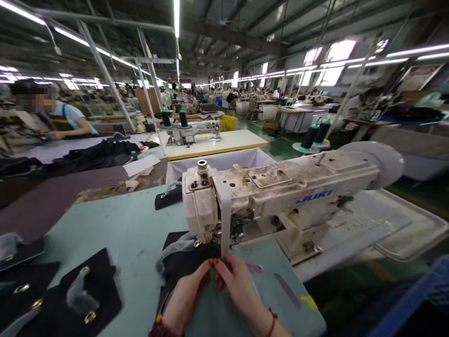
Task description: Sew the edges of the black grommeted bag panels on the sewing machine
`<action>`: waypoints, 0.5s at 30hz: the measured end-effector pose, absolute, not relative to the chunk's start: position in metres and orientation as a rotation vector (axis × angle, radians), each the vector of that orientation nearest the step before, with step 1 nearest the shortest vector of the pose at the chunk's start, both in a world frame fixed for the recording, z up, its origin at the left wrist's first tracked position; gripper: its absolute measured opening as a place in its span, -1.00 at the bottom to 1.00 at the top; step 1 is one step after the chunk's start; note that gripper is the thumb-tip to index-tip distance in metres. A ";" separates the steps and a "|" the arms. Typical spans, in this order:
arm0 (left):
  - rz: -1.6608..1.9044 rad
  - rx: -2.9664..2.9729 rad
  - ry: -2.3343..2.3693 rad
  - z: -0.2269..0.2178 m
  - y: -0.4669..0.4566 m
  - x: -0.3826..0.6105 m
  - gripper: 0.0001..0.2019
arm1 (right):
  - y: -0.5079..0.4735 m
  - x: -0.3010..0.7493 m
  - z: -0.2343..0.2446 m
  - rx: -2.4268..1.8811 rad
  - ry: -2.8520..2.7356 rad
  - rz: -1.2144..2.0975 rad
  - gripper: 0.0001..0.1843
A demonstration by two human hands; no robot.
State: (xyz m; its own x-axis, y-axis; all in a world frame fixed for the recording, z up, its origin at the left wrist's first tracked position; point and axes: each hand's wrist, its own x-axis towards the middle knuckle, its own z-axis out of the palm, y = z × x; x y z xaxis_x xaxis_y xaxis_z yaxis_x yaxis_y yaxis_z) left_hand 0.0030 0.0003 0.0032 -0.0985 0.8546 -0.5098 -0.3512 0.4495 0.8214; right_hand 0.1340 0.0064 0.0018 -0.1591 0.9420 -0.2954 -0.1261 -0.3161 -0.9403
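Black woven fabric (185,260) lies bunched just ahead of both hands, feeding under the head of a cream-white JUKI sewing machine (280,196). The left hand (187,297) and right hand (238,290) are closed in a tight pinch on its edge, their red-nailed fingertips (214,264) almost meeting right at a pale vertical guard strip (224,210). That strip hides the needle area, so exactly how the fabric sits beneath the foot cannot be seen.

This closeness is the main risk: a fingertip drifting past the guard strip while the machine runs could be caught by the needle. Uneven tension from the pinch could also pull the fabric askew and leave a crooked seam, while loose bunching beside the foot could fold under and get stitched in.

Further left of the hands, on the pale green counter (122,224), lie black panels (100,285) fitted with brass eyelets (89,317) and covered in part by clear plastic film (79,292). An elbow or sleeve sweeping left could knock them out of place. A small pink strip (254,267) sits just beyond the right hand, too small to identify, and could slide toward the fabric. Far ahead and left, a co-worker (66,117) works at another bench.
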 end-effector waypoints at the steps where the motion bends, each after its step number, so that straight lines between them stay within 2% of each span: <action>1: 1.047 0.480 1.254 0.004 0.001 0.003 -0.62 | 0.007 0.134 0.001 -1.247 -1.027 1.608 -0.28; 15: 1.043 0.466 1.111 0.010 0.013 0.004 -0.64 | 0.017 0.128 0.000 -1.242 -0.941 1.585 -0.26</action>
State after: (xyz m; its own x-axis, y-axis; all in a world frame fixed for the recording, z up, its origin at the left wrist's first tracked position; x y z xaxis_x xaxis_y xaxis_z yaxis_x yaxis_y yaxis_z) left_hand 0.0041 0.0132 0.0103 0.0647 0.8630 -0.5010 -0.4458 0.4742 0.7592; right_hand 0.1276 0.0171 0.0003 -0.1049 0.9469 -0.3038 -0.1869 -0.3188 -0.9292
